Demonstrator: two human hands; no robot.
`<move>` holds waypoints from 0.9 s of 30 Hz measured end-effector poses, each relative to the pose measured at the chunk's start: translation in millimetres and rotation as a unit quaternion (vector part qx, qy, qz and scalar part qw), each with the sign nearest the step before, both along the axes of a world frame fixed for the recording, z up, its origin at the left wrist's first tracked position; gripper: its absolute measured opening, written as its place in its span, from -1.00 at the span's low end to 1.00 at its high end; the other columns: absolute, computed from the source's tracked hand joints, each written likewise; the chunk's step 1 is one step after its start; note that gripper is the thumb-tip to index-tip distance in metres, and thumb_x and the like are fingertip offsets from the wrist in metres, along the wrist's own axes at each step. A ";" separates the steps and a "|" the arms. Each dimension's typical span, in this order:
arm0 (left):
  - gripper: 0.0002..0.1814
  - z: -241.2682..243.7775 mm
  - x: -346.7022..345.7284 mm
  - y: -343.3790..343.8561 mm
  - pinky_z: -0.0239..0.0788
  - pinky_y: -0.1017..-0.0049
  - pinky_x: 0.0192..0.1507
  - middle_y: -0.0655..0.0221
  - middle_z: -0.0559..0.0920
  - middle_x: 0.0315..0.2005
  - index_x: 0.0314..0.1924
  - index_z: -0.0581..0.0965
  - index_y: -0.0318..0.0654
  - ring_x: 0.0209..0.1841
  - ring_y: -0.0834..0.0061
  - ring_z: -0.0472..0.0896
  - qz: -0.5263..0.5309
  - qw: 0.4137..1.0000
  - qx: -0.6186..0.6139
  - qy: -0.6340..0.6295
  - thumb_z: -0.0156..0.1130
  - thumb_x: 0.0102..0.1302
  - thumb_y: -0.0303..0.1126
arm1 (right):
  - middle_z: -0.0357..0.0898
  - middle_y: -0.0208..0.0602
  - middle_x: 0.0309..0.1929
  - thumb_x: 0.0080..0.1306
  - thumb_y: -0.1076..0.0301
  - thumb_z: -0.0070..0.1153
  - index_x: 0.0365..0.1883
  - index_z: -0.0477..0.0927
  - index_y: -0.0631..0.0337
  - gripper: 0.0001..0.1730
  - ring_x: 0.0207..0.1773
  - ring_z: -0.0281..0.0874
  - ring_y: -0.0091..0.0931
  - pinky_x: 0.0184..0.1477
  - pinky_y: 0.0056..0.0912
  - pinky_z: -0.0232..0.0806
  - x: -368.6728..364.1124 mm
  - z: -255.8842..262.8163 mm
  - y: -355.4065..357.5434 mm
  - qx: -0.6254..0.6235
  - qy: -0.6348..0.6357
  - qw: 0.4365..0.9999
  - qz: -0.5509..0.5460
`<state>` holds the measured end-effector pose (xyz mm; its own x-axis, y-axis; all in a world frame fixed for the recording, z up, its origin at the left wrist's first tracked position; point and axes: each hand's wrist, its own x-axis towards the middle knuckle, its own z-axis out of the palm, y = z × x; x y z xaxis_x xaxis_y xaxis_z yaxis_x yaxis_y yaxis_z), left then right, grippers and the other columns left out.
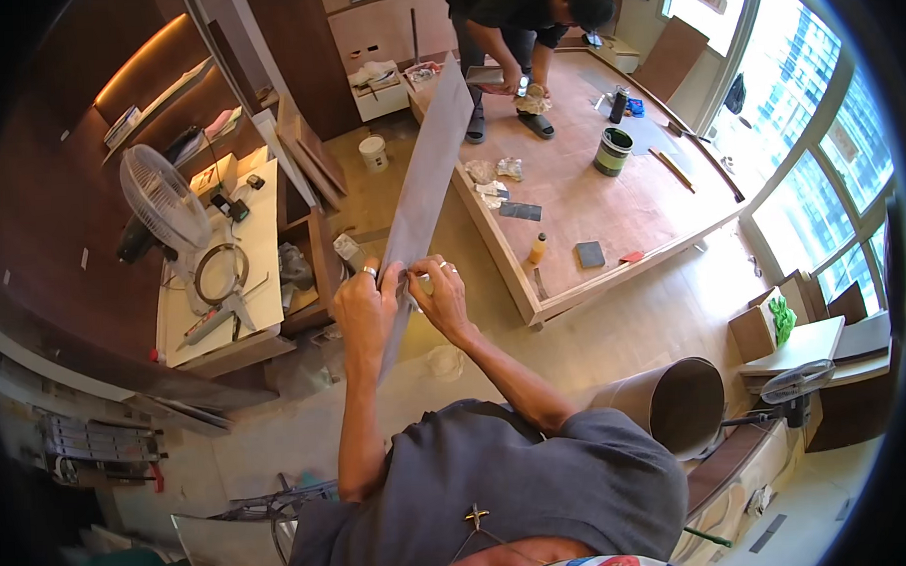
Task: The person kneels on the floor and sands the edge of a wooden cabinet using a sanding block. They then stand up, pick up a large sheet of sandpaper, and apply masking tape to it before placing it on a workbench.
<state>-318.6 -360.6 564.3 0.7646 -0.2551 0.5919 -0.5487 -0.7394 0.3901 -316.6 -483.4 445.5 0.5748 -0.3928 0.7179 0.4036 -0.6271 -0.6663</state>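
Note:
A long, thin grey strip (pixel 428 164), apparently laminate or veneer sheet, slants upward and away from my body. My left hand (pixel 365 308) grips its left side low down, the thumb lying on the facing surface and a ring on one finger. Close by, my right hand (pixel 440 295) has its fingertips pinched at the strip's right edge, almost touching the left thumb. Rings show on this hand too. The strip's lower end runs down between my forearms. What the right fingertips cover is hidden.
A co-worker (pixel 522 26) bends over a wooden platform (pixel 570 211) holding a paint can (pixel 612 154), sandpaper pieces and a bottle (pixel 537 248). Left, a table carries a fan (pixel 164 196) and a caulking gun (pixel 213 321). A large sheet roll (pixel 652 403) lies right; a white bucket (pixel 374 154) stands ahead.

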 end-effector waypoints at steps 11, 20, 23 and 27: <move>-0.66 5.0 24.8 92.9 0.33 0.14 -0.51 0.02 0.55 -0.64 -0.40 0.52 -0.28 -0.55 -0.06 0.54 0.017 0.997 -0.061 -0.054 0.30 0.31 -0.14 | 0.49 -0.27 -0.44 0.13 0.48 0.24 -0.39 0.49 0.15 -0.85 -0.32 0.48 -0.30 -0.22 -0.23 0.28 49.4 19.5 87.2 -0.075 0.007 0.997 0.033; -0.61 2.7 42.4 133.4 0.24 0.27 -0.56 0.09 0.46 -0.72 -0.31 0.56 -0.34 -0.68 0.10 0.40 0.070 0.988 -0.138 -0.028 0.33 0.32 -0.09 | 0.54 -0.22 -0.43 0.24 0.48 0.13 -0.35 0.47 0.23 -0.92 -0.36 0.53 -0.30 -0.27 -0.24 0.36 67.8 26.9 109.4 0.086 0.049 0.992 0.078; -0.62 -1.8 46.5 131.4 0.31 0.25 -0.54 0.07 0.53 -0.68 -0.31 0.57 -0.32 -0.62 0.03 0.49 0.063 0.984 -0.167 -0.016 0.30 0.33 -0.07 | 0.56 -0.27 -0.46 0.28 0.49 0.08 -0.34 0.48 0.28 -0.94 -0.40 0.53 -0.42 -0.32 -0.35 0.37 71.9 17.8 100.2 0.171 0.043 0.979 0.099; -0.62 -13.6 54.4 129.7 0.35 0.26 -0.52 0.06 0.58 -0.64 -0.30 0.59 -0.31 -0.60 -0.01 0.54 0.062 0.982 -0.179 -0.012 0.30 0.33 -0.07 | 0.50 -0.42 -0.51 0.31 0.51 0.02 -0.34 0.50 0.30 -0.95 -0.44 0.42 -0.63 -0.38 -0.51 0.31 69.0 10.9 88.7 0.275 0.062 0.953 0.109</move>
<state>-264.1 -230.9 550.7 0.7620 0.0671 0.6440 -0.4742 -0.6195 0.6256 -247.6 -394.6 456.4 0.7529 -0.5519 0.3585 0.3807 -0.0791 -0.9213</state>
